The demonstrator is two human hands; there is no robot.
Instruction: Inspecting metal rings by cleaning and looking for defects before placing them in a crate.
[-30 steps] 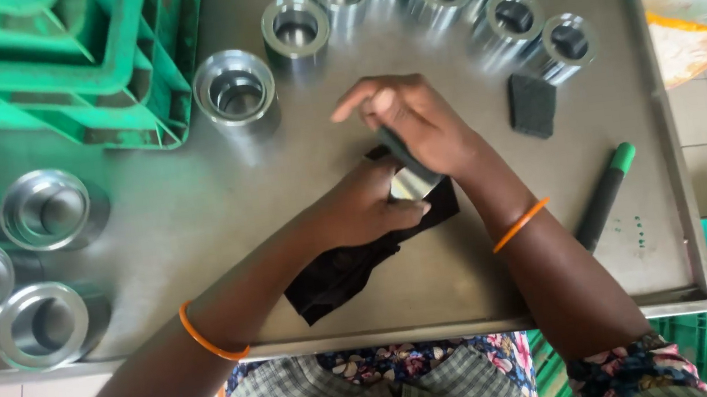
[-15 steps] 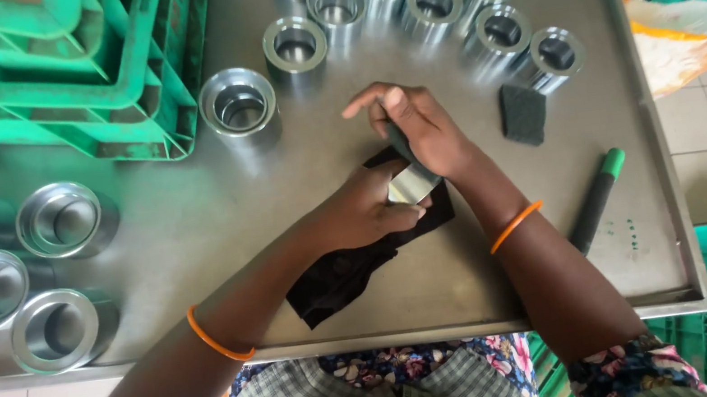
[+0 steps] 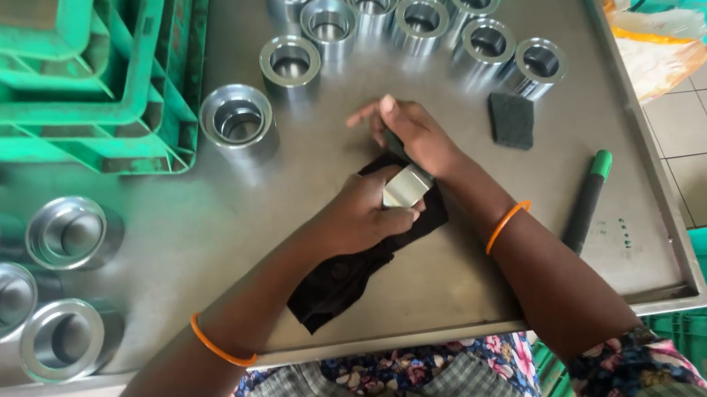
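My left hand (image 3: 363, 220) grips a shiny metal ring part (image 3: 407, 187) against a black cloth (image 3: 341, 277) that trails toward me over the steel table (image 3: 439, 296). My right hand (image 3: 414, 136) rests on the top of the same part, its fingers curled around a dark tool whose shape is mostly hidden; the index finger points left. Both wrists carry orange bands. The part is mostly covered by the two hands.
Several metal rings (image 3: 421, 17) stand in rows at the far side, and one larger ring (image 3: 239, 122) stands apart. More rings (image 3: 67, 234) sit at the left. Green crates (image 3: 39, 94) are stacked far left. A dark abrasive pad (image 3: 512, 120) and a green-capped marker (image 3: 586, 200) lie to the right.
Both hands stay on the part and cloth, with the right fingers shifting slightly. The view has tilted, so everything sits a bit lower in the frame.
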